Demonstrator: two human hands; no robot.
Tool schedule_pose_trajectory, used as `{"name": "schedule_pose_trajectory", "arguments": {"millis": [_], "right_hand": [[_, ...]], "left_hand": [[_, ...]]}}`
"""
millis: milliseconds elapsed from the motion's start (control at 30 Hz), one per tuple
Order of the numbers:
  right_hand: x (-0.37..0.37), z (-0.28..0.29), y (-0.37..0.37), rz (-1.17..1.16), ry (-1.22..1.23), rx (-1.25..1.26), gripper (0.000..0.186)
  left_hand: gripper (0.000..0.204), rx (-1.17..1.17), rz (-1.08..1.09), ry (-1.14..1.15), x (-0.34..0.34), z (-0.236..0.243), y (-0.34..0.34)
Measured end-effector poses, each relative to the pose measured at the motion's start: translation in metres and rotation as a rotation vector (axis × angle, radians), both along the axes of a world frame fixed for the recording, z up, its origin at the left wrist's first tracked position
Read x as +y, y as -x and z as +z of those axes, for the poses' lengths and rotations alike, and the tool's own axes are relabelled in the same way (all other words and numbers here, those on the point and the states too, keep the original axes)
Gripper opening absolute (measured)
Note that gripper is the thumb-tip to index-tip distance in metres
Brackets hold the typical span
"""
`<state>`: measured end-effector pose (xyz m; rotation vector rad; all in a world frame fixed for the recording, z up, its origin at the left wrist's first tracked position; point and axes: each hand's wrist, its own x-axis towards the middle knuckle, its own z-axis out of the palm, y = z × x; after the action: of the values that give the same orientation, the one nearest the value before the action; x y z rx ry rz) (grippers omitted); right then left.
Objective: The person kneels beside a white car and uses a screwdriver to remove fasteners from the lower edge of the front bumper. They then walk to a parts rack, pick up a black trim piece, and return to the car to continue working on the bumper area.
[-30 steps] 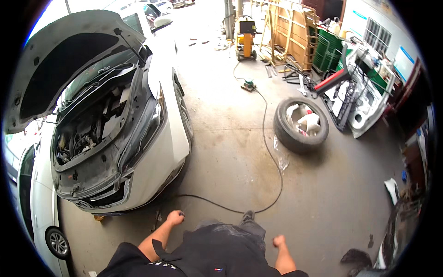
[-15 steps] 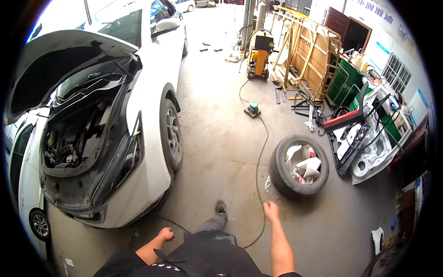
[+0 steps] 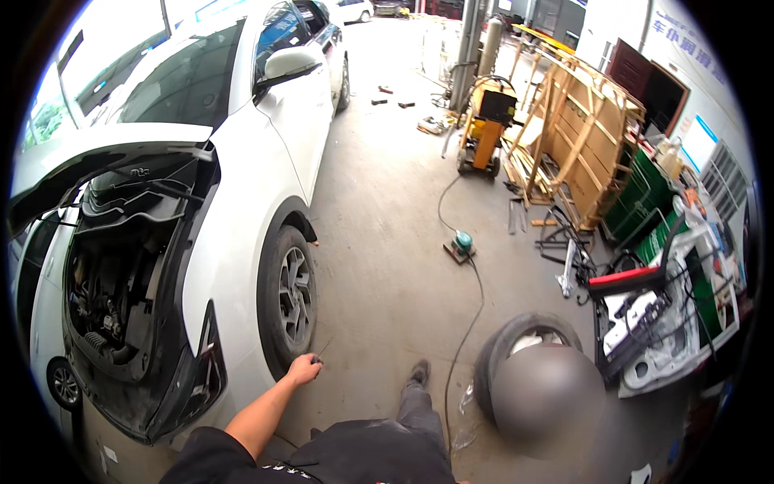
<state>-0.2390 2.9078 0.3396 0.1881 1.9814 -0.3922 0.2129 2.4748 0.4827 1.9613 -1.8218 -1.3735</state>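
The person wears a black short-sleeved top [image 3: 242, 460] with a small pale marking near its lower edge, leaving the left forearm [image 3: 262, 411] bare down to the left hand [image 3: 304, 369]. Dark grey trousers [image 3: 387, 448] cover the legs, and a dark shoe [image 3: 418, 373] with a worn, dusty toe shows on one foot.

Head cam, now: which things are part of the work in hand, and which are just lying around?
In hand: left hand, closed on a thin dark tool, beside the front wheel of the white car.
Lying about: loose tyre, green power tool, yellow machine, wooden frame, green crates.
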Motion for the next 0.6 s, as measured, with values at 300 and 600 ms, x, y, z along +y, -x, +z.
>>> {"name": "schedule_pose_trajectory", "arguments": {"millis": [300, 600], "right_hand": [[-0.451, -0.034, 0.135, 0.693, 0.253, 0.146, 0.026], [-0.994, 0.072, 0.251, 1.083, 1.093, 0.578, 0.029]], "left_hand": [[0.051, -0.456, 0.077, -0.562, -0.061, -0.103, -0.027], [0.065, -0.112, 0.685, -0.481, -0.22, -0.084, 0.097]]}}
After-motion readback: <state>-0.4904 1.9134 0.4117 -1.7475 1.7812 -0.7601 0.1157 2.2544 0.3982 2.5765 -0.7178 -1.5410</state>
